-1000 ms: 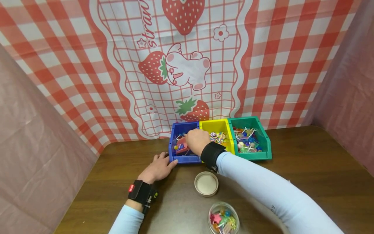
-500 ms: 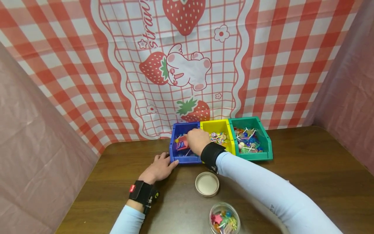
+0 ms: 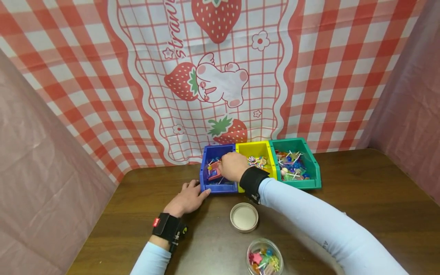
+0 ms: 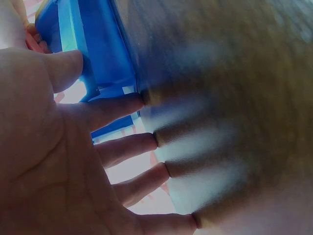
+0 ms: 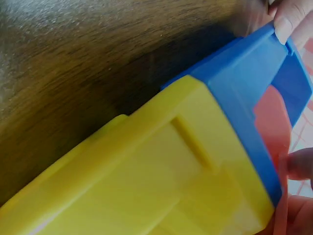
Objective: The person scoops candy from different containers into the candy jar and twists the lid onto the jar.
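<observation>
My right hand reaches into the blue bin and grips the handle of a pink scoop. Small candy-like pieces lie in and around the scoop, some with white sticks. In the right wrist view, finger and thumb pinch the scoop's handle beside the bin wall. My left hand is at the bin's front left corner. Its thumb rests on the front rim, while the other fingers are spread, with their tips down on the table.
A yellow bin with swirl lollipops and a green bin of mixed pieces adjoin the blue one. Nearer stand a round shallow lid and a clear jar of colourful pieces. A checked cloth hangs behind.
The scoop has turned and shifted a little among the pieces in the blue bin. My right hand has moved slightly right; the left stays at the bin corner.
</observation>
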`<act>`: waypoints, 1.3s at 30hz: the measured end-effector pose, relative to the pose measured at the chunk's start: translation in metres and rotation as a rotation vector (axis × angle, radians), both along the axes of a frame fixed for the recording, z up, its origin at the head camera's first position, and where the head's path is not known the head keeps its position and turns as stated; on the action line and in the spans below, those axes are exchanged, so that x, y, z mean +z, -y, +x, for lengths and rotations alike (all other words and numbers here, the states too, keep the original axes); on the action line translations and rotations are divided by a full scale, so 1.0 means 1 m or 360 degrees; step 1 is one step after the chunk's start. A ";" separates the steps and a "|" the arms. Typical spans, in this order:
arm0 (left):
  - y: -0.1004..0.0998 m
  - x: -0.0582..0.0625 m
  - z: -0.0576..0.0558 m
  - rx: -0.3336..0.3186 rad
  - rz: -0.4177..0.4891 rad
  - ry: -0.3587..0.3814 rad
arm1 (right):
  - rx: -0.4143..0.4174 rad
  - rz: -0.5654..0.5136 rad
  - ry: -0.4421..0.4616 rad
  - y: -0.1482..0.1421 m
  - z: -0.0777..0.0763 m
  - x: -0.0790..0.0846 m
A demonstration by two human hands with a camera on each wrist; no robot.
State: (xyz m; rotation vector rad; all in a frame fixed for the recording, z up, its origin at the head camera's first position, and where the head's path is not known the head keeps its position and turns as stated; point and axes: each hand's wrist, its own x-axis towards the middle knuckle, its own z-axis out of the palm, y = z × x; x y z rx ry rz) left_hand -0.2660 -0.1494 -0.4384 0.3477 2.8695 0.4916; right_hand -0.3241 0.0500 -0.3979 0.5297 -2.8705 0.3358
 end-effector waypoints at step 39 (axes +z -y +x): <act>0.002 -0.001 0.000 0.0011 -0.0012 -0.0013 | -0.0113 -0.0712 0.0459 -0.051 0.000 0.009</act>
